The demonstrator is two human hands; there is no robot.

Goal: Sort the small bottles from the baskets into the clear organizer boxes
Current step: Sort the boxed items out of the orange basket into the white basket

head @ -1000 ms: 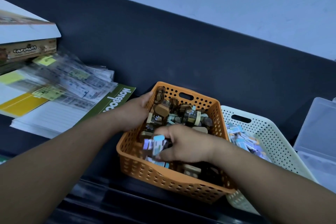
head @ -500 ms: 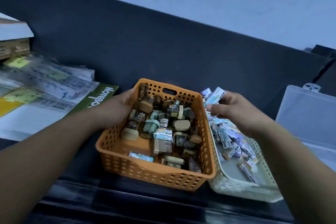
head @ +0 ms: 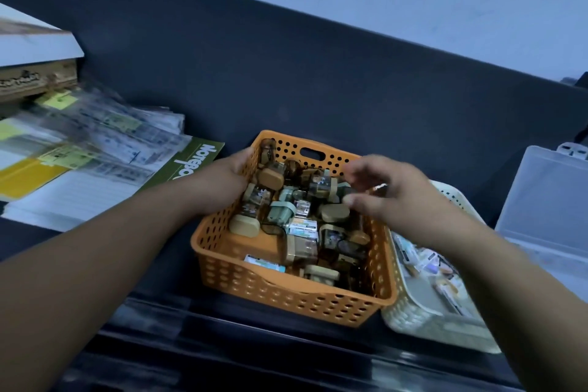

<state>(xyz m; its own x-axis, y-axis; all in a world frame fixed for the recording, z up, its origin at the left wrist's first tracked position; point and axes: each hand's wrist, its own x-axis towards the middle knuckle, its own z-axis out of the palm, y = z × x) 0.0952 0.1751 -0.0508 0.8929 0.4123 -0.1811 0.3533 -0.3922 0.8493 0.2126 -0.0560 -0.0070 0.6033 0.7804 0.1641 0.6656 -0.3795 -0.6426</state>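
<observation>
Many small tan-capped bottles (head: 331, 212) are heaped just under the spread right hand (head: 393, 192); the orange perforated plastic basket (head: 286, 294) is gripped at its left rim by the left hand (head: 222, 180).

Baskets: two, one orange basket (head: 286, 293) and one white basket (head: 423, 325).
Clear organizer box (head: 547, 200): one in view.
Small bottles (head: 243, 226): a heap in the orange basket, well over a dozen. They overlap, so no exact count. There are more in the white basket, too blurred to count.
Hands: two, left hand (head: 222, 181) and right hand (head: 391, 191).
Green game board (head: 191, 162): one.
Boxed game (head: 35, 79): one.
Sleeved papers (head: 105, 137): one fanned stack, sheets not countable.
</observation>
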